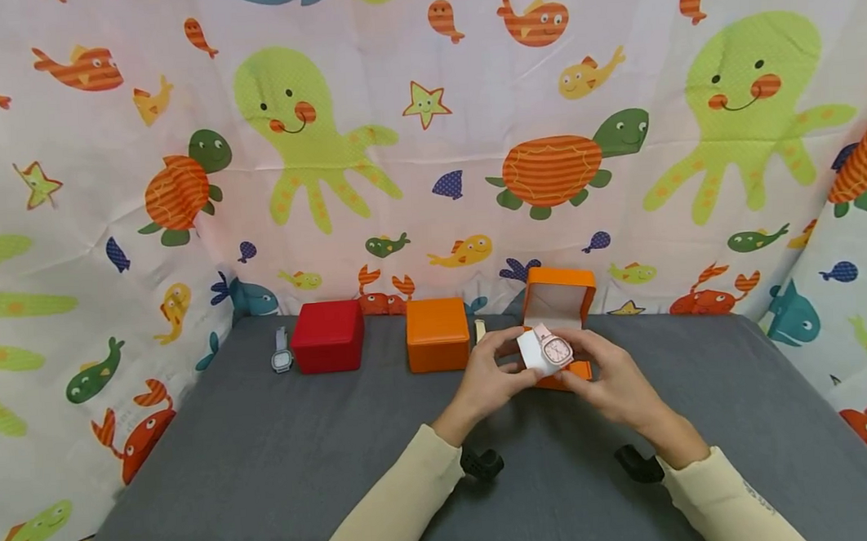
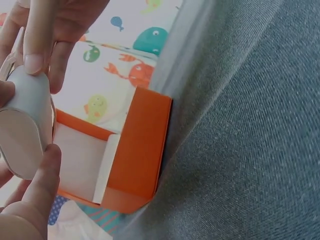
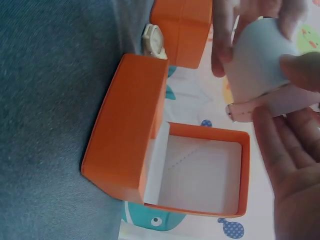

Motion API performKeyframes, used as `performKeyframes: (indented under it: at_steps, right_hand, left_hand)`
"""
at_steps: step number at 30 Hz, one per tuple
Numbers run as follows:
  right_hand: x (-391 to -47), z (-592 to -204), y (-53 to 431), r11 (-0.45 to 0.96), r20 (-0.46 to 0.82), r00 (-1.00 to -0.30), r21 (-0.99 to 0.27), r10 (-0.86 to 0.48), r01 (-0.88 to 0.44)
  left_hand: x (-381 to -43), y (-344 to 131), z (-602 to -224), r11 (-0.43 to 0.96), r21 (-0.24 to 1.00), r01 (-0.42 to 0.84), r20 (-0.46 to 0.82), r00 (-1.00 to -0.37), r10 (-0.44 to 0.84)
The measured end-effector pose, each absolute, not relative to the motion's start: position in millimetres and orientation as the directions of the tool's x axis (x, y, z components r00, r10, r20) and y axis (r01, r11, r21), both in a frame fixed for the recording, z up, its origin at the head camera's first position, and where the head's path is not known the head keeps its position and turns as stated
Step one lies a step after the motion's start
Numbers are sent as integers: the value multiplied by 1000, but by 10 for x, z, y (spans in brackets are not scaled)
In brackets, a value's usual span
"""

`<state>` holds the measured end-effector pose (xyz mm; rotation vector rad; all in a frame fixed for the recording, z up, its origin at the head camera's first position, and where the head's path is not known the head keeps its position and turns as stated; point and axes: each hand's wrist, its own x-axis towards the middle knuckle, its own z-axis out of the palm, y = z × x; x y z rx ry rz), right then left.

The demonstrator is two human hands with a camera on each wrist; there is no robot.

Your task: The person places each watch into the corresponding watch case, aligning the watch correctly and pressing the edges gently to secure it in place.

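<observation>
A pink watch with a squarish face is wrapped around a white cushion, both lifted above the table. My left hand pinches the cushion from the left, fingers at its end in the left wrist view. From the other side my right hand holds the watch and cushion; a finger lies along the pink strap in the right wrist view. Just behind and below the hands stands an orange box, its lid raised and its lining pale. The hands partly hide the box's base.
A closed orange box and a closed red box stand to the left on the grey cloth. A light-blue watch lies left of the red box. A cream watch lies beside the closed orange box. A printed curtain hangs behind.
</observation>
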<state>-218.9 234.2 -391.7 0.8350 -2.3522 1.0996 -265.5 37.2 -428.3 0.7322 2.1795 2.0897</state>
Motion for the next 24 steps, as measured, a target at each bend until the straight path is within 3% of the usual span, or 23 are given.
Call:
performKeyframes:
  at_steps: [5, 17, 24]
  right_hand:
    - [-2258, -3987, 2380, 516, 683, -648, -442, -337, -734]
    - [-2266, -4057, 2372, 584, 726, -600, -340, -335, -737]
    - [-2224, -4087, 2293, 686, 779, -549, -220, -305, -694]
  left_hand:
    - [-2666, 355, -4265, -29, 961, 274, 264, -888, 375]
    - [-2622, 331, -4214, -10, 974, 226, 213, -901, 379]
    - [-2588, 345, -4221, -4, 965, 261, 247, -908, 338]
